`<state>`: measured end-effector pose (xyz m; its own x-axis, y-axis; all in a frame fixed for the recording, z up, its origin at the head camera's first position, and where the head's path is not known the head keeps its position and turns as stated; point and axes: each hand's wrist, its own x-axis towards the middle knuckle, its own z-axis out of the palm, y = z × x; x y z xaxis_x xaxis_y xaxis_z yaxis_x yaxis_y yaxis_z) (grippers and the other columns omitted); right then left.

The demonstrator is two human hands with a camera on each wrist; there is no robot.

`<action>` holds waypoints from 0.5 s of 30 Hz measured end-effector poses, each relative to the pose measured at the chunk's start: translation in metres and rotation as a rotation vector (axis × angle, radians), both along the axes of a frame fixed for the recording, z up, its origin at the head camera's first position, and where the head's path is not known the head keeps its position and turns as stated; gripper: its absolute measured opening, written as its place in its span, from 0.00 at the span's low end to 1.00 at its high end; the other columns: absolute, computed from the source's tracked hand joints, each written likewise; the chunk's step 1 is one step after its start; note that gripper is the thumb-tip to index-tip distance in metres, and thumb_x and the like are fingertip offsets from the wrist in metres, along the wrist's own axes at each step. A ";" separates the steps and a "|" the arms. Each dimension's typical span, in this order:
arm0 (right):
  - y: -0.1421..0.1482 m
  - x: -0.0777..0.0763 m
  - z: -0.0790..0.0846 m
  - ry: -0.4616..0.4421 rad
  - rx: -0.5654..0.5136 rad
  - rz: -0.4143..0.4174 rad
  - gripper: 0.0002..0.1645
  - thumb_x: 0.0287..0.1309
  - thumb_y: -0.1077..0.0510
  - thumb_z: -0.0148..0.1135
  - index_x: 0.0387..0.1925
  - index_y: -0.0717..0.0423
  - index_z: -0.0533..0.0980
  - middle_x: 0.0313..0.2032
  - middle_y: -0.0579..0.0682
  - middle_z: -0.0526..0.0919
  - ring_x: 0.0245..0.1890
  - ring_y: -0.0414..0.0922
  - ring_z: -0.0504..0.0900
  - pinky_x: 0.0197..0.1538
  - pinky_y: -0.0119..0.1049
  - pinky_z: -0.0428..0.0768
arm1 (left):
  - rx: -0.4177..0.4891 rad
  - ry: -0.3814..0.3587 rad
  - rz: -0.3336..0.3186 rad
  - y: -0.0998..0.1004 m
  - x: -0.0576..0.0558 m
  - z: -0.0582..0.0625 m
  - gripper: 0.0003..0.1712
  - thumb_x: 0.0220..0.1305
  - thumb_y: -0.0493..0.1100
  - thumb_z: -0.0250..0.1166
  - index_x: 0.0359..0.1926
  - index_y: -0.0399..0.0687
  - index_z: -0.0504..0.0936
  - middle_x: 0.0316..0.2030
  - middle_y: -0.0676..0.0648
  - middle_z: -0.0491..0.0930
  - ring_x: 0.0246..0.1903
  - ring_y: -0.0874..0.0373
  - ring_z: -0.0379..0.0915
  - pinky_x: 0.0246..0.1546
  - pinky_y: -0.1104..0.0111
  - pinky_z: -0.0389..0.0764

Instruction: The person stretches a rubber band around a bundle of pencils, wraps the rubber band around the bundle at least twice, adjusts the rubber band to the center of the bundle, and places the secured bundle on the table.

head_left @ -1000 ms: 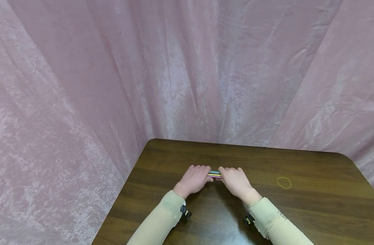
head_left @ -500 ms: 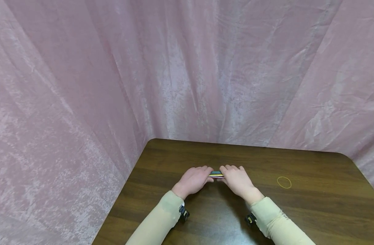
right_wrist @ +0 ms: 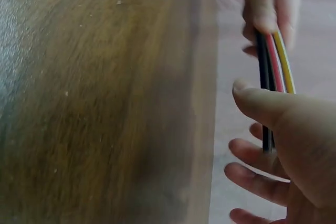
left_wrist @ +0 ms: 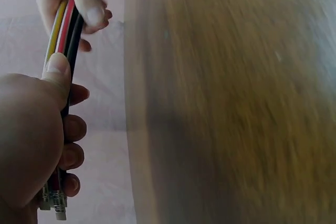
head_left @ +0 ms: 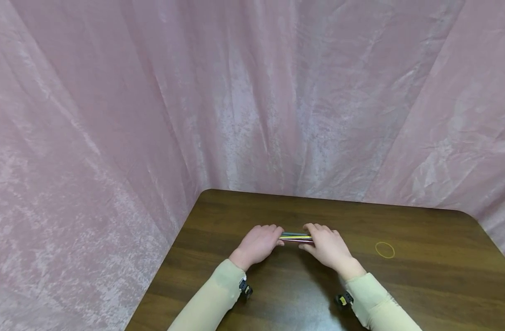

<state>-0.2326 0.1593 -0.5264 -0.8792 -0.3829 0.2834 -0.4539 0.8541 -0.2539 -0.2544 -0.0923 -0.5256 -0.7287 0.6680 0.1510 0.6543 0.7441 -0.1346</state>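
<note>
My left hand (head_left: pixel 257 245) grips a bundle of pencils (head_left: pixel 294 237) level above the table, its thumb lying along them and its fingers curled round from behind. Yellow, red and black barrels show in the left wrist view, with eraser ends (left_wrist: pixel 59 203) poking out below that hand. At the other end of the bundle is my right hand (head_left: pixel 328 247). In the right wrist view its thumb (right_wrist: pixel 260 103) and fingers stand apart and loosely spread around the pencils (right_wrist: pixel 273 64). The pencils' far tips are hidden by the right hand.
A yellow rubber band (head_left: pixel 385 250) lies on the brown wooden table (head_left: pixel 434 271) to the right of the hands. Pink curtains (head_left: pixel 252 101) hang behind the table and along its left side.
My right hand has slid to the right along the bundle and its fingers have loosened, so more pencil shows between the hands. My left hand keeps its grip, nearly in place.
</note>
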 end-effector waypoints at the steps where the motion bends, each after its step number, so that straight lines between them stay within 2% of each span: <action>1: 0.003 0.001 -0.001 -0.035 -0.025 -0.017 0.36 0.60 0.42 0.80 0.62 0.55 0.78 0.51 0.54 0.87 0.50 0.57 0.86 0.47 0.60 0.81 | -0.004 0.003 0.006 -0.002 0.000 -0.001 0.19 0.80 0.61 0.57 0.54 0.53 0.80 0.42 0.55 0.82 0.41 0.60 0.82 0.39 0.64 0.79; 4: 0.011 0.005 -0.003 -0.133 -0.086 -0.060 0.43 0.64 0.42 0.76 0.72 0.60 0.72 0.61 0.62 0.82 0.60 0.63 0.81 0.54 0.65 0.80 | -0.011 0.017 0.018 -0.007 0.000 -0.003 0.20 0.81 0.61 0.56 0.55 0.53 0.80 0.43 0.55 0.83 0.42 0.60 0.83 0.40 0.64 0.80; 8: 0.014 0.010 -0.005 -0.235 -0.145 -0.073 0.46 0.69 0.43 0.72 0.76 0.64 0.68 0.68 0.67 0.76 0.68 0.67 0.75 0.62 0.66 0.76 | -0.014 0.029 0.021 -0.012 0.000 -0.005 0.20 0.81 0.61 0.56 0.57 0.53 0.80 0.43 0.54 0.83 0.43 0.60 0.82 0.40 0.65 0.79; 11: 0.013 0.013 -0.005 -0.265 -0.176 -0.059 0.44 0.70 0.44 0.70 0.75 0.67 0.68 0.68 0.69 0.75 0.70 0.68 0.73 0.66 0.65 0.73 | -0.015 0.040 0.017 -0.014 0.000 -0.005 0.21 0.81 0.61 0.55 0.58 0.53 0.80 0.44 0.54 0.83 0.43 0.59 0.82 0.42 0.64 0.79; 15: 0.008 0.015 -0.002 -0.260 -0.202 -0.038 0.41 0.72 0.47 0.70 0.73 0.68 0.69 0.67 0.69 0.77 0.69 0.67 0.74 0.68 0.64 0.72 | -0.025 0.069 0.002 -0.013 0.000 -0.005 0.22 0.80 0.61 0.58 0.59 0.53 0.80 0.46 0.54 0.84 0.45 0.59 0.83 0.43 0.64 0.80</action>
<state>-0.2176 0.1672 -0.5288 -0.9448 -0.3071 0.1144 -0.3200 0.7897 -0.5234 -0.2544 -0.1055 -0.5303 -0.7186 0.6705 0.1846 0.6411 0.7415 -0.1978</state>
